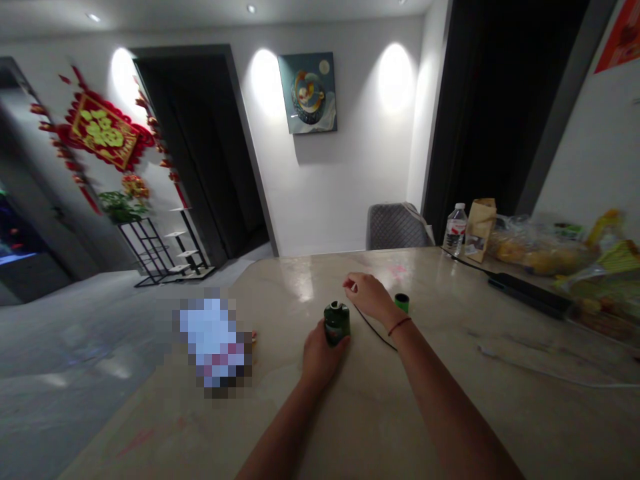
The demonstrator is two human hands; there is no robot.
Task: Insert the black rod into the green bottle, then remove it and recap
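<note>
My left hand (323, 353) is wrapped around a small dark green canister (337, 321), which stands upright on the table with its top facing up. The top has a pale spot, perhaps an opening or torn seal; I cannot make out which. Just beyond and to the right of it, my right hand (369, 295) is raised with its fingers curled together. Whatever those fingers hold, if anything, is too small to name. Behind the right wrist, partly covered by it, stands a bright green cap (401, 303) with a dark inside. A thin black cable (373, 328) passes beneath the right hand.
A pixelated pale object (213, 340) lies toward the table's left edge. On the right are a water bottle (455, 230), a paper bag (481, 230), plastic bags of food (543, 250) and a long black device (530, 295). A grey chair (397, 227) stands beyond the marble-look table (350, 420).
</note>
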